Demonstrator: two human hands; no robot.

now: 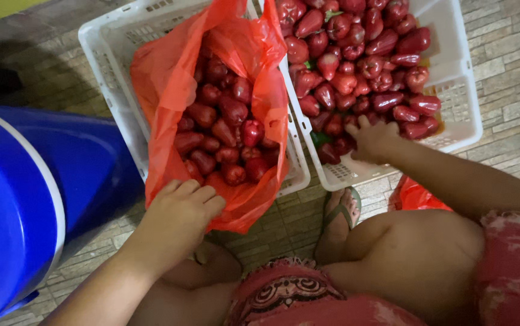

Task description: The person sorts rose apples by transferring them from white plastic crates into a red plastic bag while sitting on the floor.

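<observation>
My left hand [178, 211] grips the near rim of an open red plastic bag [163, 90] that sits in a white plastic crate [106, 54] on the left. The bag holds several dark red bell-shaped fruits [230, 130]. My right hand [372, 140] reaches into a second white crate [462, 96] on the right, fingers curled down among the loose red fruits [362, 60] at its near edge. Whether the right hand has closed on a fruit is hidden by the fingers.
A large blue plastic barrel [24, 199] stands at the left. My knees and a sandalled foot [340, 214] are below the crates on a brick-patterned floor [513, 48]. Another bit of red plastic bag [417, 196] lies by my right leg.
</observation>
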